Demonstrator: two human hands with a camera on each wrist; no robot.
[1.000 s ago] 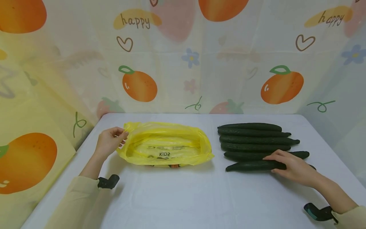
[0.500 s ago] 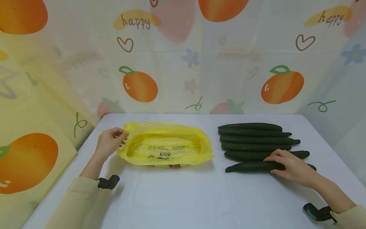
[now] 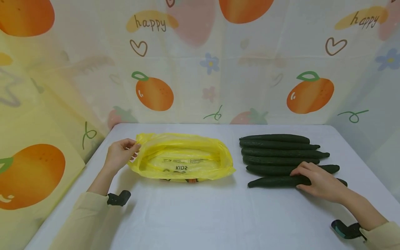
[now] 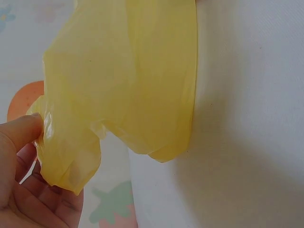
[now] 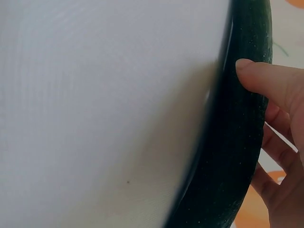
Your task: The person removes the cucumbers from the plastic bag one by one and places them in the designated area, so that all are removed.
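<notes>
My left hand [image 3: 120,155] pinches the left end of a yellow plastic bag [image 3: 184,173], which lies with its mouth spread wide toward me. In the left wrist view, thumb and fingers hold a corner of the thin bag [image 4: 118,71]. On the right, my right hand [image 3: 322,182] grips the nearest dark green cucumber [image 3: 272,182] across its right half, thumb on the near side and fingers over the far side. The right wrist view shows the thumb pressed on this cucumber [image 5: 228,128]. Part of it is hidden under the hand.
Several more cucumbers [image 3: 281,153] lie side by side in a row behind the held one, at the right of the white table [image 3: 200,215]. A fruit-printed cloth [image 3: 250,80] hangs behind the table and along its left side.
Both hands keep their places on the bag and the cucumber. The whole head view has shifted very slightly to the right.
</notes>
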